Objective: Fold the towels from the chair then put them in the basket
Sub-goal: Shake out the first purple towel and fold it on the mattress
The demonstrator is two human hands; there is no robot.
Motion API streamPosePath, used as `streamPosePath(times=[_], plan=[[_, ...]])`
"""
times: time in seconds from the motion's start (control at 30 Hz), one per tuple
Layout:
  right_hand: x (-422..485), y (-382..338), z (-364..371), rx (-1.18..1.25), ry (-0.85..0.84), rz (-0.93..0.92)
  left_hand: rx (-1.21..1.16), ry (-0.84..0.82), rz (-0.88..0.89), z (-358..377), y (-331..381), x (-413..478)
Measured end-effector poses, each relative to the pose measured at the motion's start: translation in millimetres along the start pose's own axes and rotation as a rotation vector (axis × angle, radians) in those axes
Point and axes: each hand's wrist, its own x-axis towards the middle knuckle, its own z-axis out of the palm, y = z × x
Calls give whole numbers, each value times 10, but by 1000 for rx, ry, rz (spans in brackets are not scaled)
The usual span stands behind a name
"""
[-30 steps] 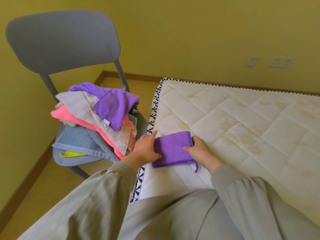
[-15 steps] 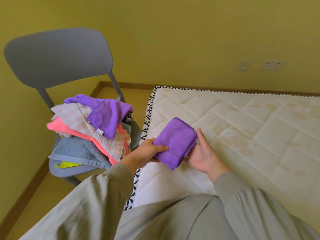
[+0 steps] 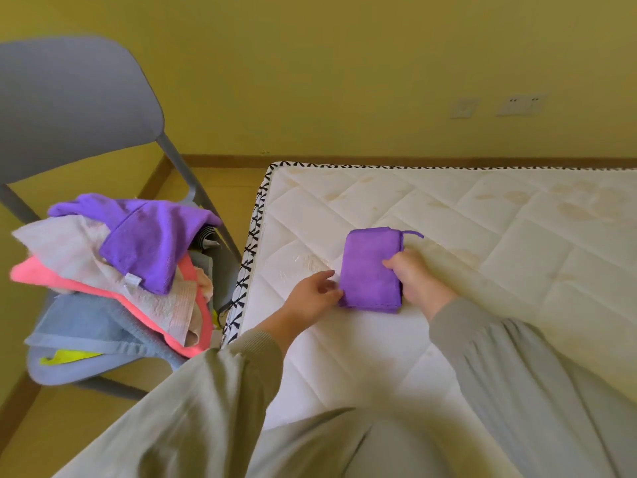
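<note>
A small folded purple towel (image 3: 372, 269) lies on the white quilted mattress (image 3: 482, 236), its hanging loop at the far right corner. My right hand (image 3: 413, 281) grips the towel's right edge, thumb on top. My left hand (image 3: 312, 294) touches its lower left corner with relaxed fingers. On the grey chair (image 3: 76, 108) to the left sits a pile of unfolded towels: purple (image 3: 151, 236) on top, then pale pink (image 3: 69, 250), coral (image 3: 44, 276), blue (image 3: 89, 326) and a bit of yellow (image 3: 65, 357). No basket is in view.
The mattress's black-and-white patterned side (image 3: 246, 270) faces the chair across a narrow gap. A yellow wall with two sockets (image 3: 520, 103) runs behind, with wooden floor (image 3: 220, 181) at its foot. My grey sleeves and lap fill the bottom of the view.
The purple towel, lifted off the mattress half a second ago, now lies flat further out on it, turned lengthwise. My right hand has moved onto its right edge.
</note>
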Motion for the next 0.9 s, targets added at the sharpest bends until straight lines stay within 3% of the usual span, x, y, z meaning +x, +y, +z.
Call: streamPosePath(times=[0.13, 0.2, 0.37, 0.57, 0.7, 0.77, 0.83, 0.9], plan=[[266, -169, -325, -83, 34, 50, 872, 58, 183, 132, -49, 226], [368, -197, -481, -87, 79, 72, 1044, 66, 153, 218, -92, 318], [582, -210, -817, -168, 166, 50, 1033, 180, 173, 471, -133, 464], [714, -230, -987, -240, 184, -99, 1084, 206, 249, 740, -162, 531], [616, -40, -947, -794, 572, -549, 1103, 242, 245, 773, -196, 532], [561, 64, -861, -1040, 645, -835, 1105, 249, 248, 774, -203, 535], [543, 170, -747, -1294, 489, -884, 1108, 256, 249, 775, -205, 538], [556, 300, -660, -1444, 305, -703, 1103, 260, 251, 772, -207, 535]])
